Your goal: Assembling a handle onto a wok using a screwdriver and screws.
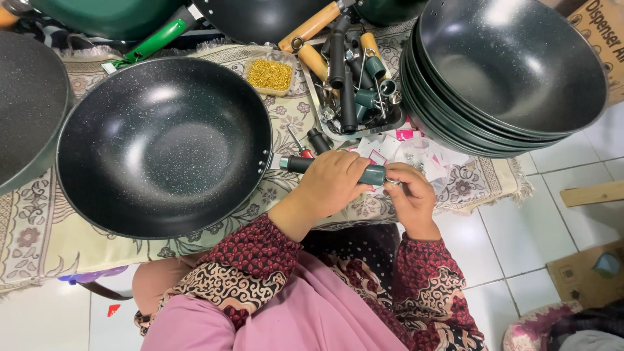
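I am fitting the dark handle [338, 170] onto the black wok [162, 146] at nine o'clock. My left hand [328, 185] is clenching the handle; my right fingers [400, 184] are pinching its end, likely tightening next.

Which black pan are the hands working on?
The single wok lying on the patterned mat. The left hand grips its dark handle, the right hand touches the handle's end. The other woks sit stacked, untouched.
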